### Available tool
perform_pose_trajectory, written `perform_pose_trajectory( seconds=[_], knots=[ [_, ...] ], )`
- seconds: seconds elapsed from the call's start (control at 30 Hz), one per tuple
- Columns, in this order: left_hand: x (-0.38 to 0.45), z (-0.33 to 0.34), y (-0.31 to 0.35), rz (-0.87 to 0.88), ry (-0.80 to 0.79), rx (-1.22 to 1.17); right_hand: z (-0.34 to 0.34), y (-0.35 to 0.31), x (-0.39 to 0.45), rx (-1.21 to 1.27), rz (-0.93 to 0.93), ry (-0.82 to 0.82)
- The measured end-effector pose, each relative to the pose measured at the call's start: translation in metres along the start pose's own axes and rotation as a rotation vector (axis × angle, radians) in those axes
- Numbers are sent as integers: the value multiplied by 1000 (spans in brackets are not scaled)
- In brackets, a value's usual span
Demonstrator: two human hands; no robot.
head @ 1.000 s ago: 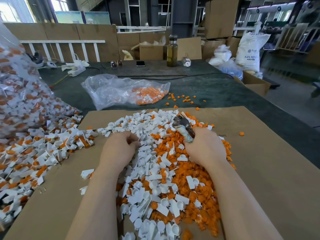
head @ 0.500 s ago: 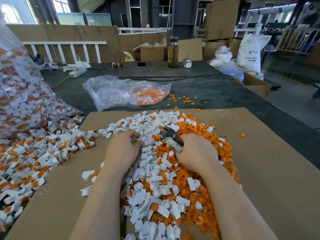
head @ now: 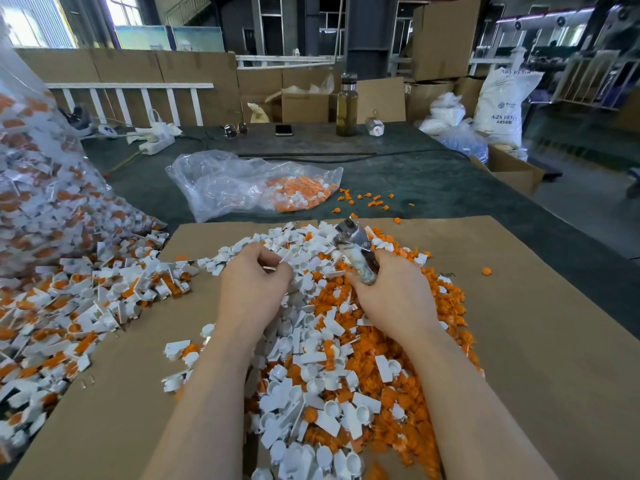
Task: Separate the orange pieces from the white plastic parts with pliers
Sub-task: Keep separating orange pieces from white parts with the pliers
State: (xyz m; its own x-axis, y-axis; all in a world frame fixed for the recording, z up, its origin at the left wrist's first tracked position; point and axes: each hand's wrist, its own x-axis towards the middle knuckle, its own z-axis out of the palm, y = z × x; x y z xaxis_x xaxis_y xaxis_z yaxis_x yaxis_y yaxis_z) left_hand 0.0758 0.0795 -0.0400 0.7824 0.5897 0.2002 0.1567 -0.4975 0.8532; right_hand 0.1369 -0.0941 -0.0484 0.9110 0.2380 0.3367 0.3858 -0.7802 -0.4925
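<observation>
Your left hand (head: 254,285) pinches a white part (head: 285,259), your right hand (head: 391,292) grips the pliers (head: 355,249); next, bring them together.

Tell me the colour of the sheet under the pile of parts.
Brown: it is a plain cardboard sheet, seen in the head view, the only one.

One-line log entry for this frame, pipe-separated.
left hand: pinching white plastic part | right hand: gripping metal pliers, nose up | under hands: mixed white-and-orange pile on cardboard sheet
</observation>
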Motion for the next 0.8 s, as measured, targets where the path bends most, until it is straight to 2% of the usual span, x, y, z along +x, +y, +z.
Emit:
perform_pose_trajectory(
  seconds=[0.2, 0.4, 0.67, 0.8],
  knots=[
    [-7, 0, 9, -48, -68, -293, -2, -2, 0, 62, 15, 85],
    [-9, -2, 11, -16, -239, -422, -5, -4, -1, 183, 0, 111],
    [-11, 1, 17, -132, -477, -725, -6, -8, -2, 368, 3, 146],
    [-11, 2, 18, -130, -466, -748, -9, -10, -2, 450, 7, 146]
  ],
)
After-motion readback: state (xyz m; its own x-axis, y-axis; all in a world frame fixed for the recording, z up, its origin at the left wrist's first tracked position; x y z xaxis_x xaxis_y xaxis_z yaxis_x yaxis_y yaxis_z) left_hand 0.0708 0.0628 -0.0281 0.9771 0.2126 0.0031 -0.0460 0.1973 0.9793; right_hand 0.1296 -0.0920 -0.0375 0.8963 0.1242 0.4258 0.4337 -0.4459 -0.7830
